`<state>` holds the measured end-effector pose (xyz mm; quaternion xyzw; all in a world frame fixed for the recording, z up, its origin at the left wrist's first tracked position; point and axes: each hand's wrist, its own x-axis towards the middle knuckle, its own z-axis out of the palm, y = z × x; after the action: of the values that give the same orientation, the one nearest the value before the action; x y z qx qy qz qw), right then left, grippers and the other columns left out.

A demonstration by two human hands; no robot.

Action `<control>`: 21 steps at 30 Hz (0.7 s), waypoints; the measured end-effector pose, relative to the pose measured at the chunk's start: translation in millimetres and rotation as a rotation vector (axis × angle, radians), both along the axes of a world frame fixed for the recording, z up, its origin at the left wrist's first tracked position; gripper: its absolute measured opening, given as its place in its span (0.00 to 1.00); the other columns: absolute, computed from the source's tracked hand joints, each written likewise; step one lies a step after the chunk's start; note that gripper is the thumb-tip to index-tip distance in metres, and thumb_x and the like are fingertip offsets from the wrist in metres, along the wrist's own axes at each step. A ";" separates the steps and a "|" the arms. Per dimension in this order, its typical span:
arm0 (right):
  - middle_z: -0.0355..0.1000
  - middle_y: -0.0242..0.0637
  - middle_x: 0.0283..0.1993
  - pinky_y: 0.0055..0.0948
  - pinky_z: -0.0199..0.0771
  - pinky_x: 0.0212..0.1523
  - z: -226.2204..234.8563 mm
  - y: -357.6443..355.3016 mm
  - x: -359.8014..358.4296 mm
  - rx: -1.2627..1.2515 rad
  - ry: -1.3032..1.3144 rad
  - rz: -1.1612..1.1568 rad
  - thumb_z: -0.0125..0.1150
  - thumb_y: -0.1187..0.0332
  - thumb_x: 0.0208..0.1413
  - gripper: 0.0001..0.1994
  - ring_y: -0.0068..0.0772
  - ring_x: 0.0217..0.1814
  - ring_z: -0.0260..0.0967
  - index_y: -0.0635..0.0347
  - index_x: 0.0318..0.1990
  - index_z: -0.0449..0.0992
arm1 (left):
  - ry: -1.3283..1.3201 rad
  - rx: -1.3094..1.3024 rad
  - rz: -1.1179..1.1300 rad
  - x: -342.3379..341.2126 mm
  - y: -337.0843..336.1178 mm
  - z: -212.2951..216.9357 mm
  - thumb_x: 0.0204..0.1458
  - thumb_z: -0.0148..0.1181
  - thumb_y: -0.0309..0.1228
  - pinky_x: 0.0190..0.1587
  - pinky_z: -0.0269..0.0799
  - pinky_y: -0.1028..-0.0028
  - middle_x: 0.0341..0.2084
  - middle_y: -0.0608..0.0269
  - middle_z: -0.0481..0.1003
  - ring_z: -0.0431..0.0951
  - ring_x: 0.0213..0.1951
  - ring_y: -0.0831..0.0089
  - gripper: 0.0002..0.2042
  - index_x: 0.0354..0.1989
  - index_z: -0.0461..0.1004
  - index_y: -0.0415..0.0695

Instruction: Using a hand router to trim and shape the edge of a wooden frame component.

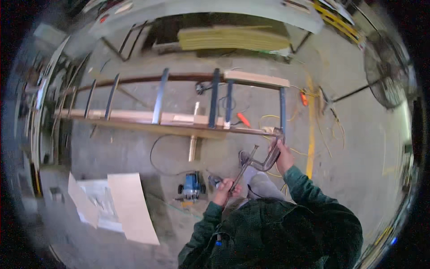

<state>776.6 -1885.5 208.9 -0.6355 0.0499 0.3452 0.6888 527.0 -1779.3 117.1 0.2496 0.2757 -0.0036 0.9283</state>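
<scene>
**Both hands on a metal C-clamp at the end of a frame of steel bars**

Nearest the camera, two dark green fleece sleeves point(286, 215) rise from the lower edge. The left hand point(225, 188) is closed around the lower end of the long threaded screw of a grey metal C-clamp point(262, 157). The right hand point(283, 154) is wrapped around the clamp's curved body, just below the near corner of the frame. The screw runs slanting between the two hands.

Just left of the left hand, a blue electric router point(192, 186) stands on the rough grey concrete floor point(134, 152), its thin black cord looping away. Farther left lie a pale, smooth plywood sheet point(132, 206) and lighter scraps beside it.

Beyond the hands stands a long low work frame of dark steel bars point(161, 94), its flat crossbars laid like ladder rungs, with pale timber planks point(134, 117) along its near rail. The clamp's upper jaw meets the frame's right end. An orange-handled tool point(244, 119) lies under the bars.

Farther back, yellow cables point(313, 134) trail over the floor, and a stack of yellowish boards point(233, 39) rests under a bench.
</scene>
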 end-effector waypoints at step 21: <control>0.61 0.26 0.20 0.24 0.61 0.21 -0.3 -311.0 174.2 0.536 0.116 -1.001 0.41 0.48 0.56 0.15 0.24 0.19 0.56 0.48 0.33 0.65 | -0.077 -0.089 -0.466 324.5 -202.1 73.2 0.57 0.38 0.49 0.28 0.58 0.79 0.19 0.72 0.57 0.56 0.22 0.81 0.24 0.61 0.47 0.58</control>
<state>950.8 -2196.6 208.6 -0.3174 0.2934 0.0117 0.9017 851.5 -1981.4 190.3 0.2653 0.1745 -0.2202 0.9223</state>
